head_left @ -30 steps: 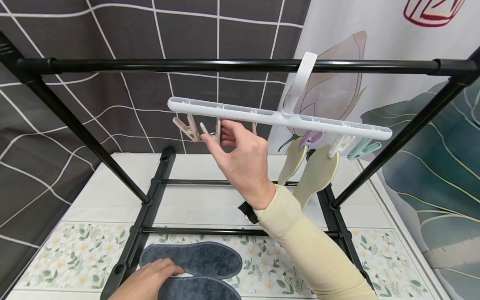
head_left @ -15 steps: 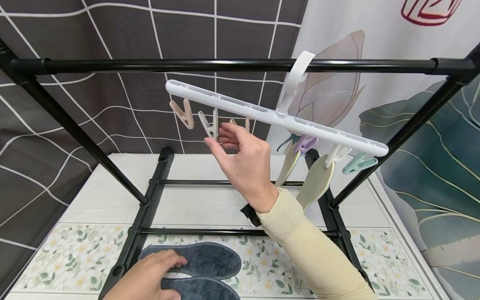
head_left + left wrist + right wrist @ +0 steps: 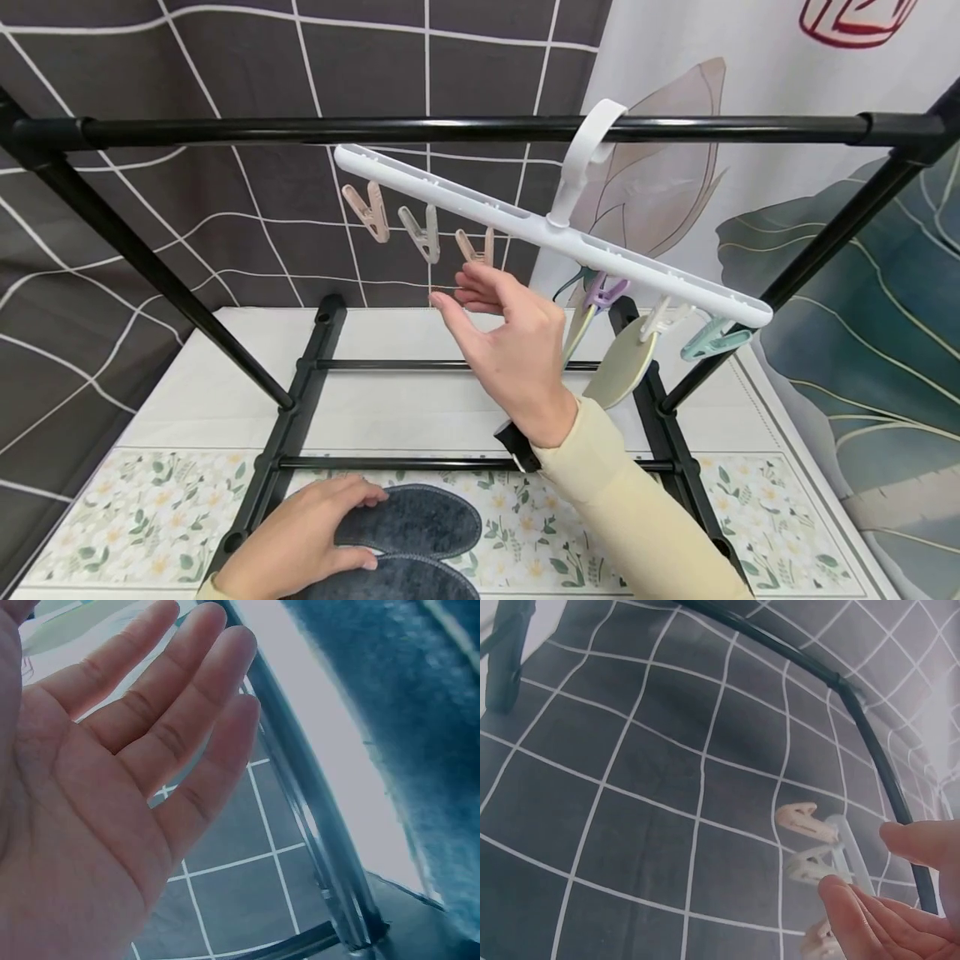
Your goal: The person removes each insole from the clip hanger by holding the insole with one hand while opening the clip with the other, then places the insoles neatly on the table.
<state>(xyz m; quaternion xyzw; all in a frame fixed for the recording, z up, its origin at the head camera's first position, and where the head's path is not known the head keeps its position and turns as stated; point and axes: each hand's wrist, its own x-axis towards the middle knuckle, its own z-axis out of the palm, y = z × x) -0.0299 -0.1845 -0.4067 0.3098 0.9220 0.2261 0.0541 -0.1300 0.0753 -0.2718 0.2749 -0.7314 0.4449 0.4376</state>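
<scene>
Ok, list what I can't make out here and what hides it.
Head view: part of the near dark insole, cut off by the bottom edge.
Head view: left end of the far dark insole, behind the left hand.
Head view: lower end of the pale insole in the purple clip, behind the right hand.
Head view: red drawing, cut off by the top edge.
Right wrist view: lowest clip, cut off by the bottom edge.

This looks like a home, though which room I can't tell. A checked curtain (image 3: 363,71) hangs beside a leaf-print curtain (image 3: 840,308), and a flowery cloth (image 3: 157,517) lies under a black drying rack (image 3: 337,131) with a white hanger (image 3: 480,206), pegs (image 3: 377,215), pale insoles (image 3: 624,367) clipped up and grey insoles (image 3: 423,521) below.
</scene>
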